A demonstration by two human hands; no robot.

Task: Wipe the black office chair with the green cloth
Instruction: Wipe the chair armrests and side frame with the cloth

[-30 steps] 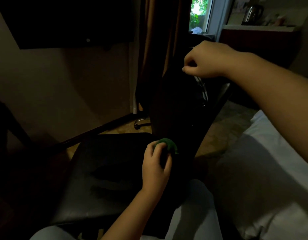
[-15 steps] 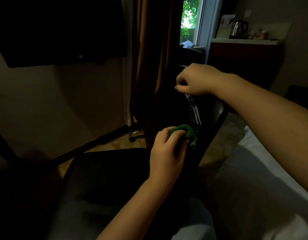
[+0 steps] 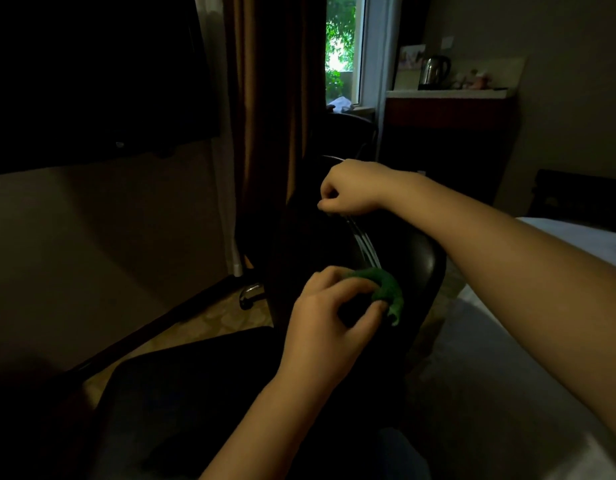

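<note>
I look down into a dim room at a black leather office chair (image 3: 417, 271), its backrest standing upright in the middle of the view and its flat seat spreading toward me below.

My left hand (image 3: 329, 327) has its fingers curled round a small crumpled green cloth (image 3: 386, 291) and presses it against the inner face of the backrest, low down, just above where the backrest meets the seat. The cloth bunches out past my fingertips on the side toward the backrest's right edge.

My right hand (image 3: 351, 188) is closed in a loose fist over the top edge of the backrest, gripping it, directly above the cloth. My forearm reaches in from the right across the backrest's rim. A few pale glints run down the backrest between the two hands.

Behind the chair hangs a long brown curtain (image 3: 268, 133), and beside it a narrow window (image 3: 343, 50) shows green leaves. Farther right of the chair, a bench with a pale top (image 3: 448, 94) carries a metal electric kettle (image 3: 434, 71). To the right of the chair lies a bed with white sheets (image 3: 507, 375), close beside the backrest.
</note>
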